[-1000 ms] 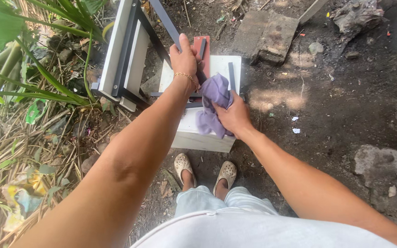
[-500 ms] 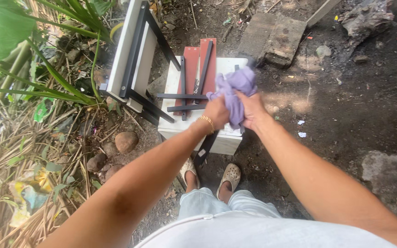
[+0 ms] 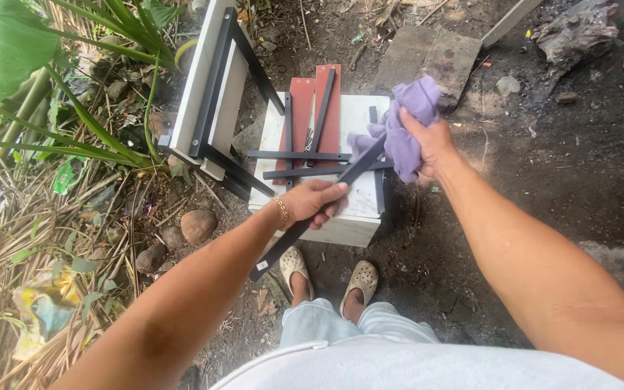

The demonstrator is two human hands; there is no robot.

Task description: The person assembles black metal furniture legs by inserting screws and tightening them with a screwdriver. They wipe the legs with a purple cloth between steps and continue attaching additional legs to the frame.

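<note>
- The dark metal bar is gripped by the closed left hand over the white surface, at 12 o'clock from the feet.
- Its upper end is wrapped by the purple cloth, bunched in the clenched right hand.
- A slip is possible; loose bars beneath could be knocked off.

The left hand grips a dark bar. The right hand presses a purple cloth against its upper end, above a white box.

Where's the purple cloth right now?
In the head view, the purple cloth is right of centre, bunched in the right hand against the upper end of the dark bar that the left hand holds, above the white box.
</note>
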